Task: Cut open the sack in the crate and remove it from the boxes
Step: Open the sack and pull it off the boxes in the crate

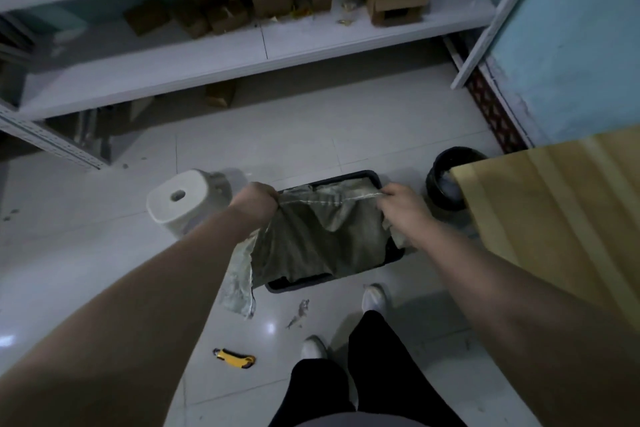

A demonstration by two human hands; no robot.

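left hand [255,202] and right hand [403,211] each fisted on the top edge of the sack [322,239], stretched taut between them above the dark crate [349,176] on the floor; a torn flap hangs over the crate's left side. yellow knife [234,357] lies on the tiles near the feet, so the cutting looks done. best lift straight up with even pull so the cloth slips clear; boxes hidden under it.

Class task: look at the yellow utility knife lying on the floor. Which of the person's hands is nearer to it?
Left. The left hand grips the sack above and slightly right of the knife; the right hand grips the sack's far corner, farther right.
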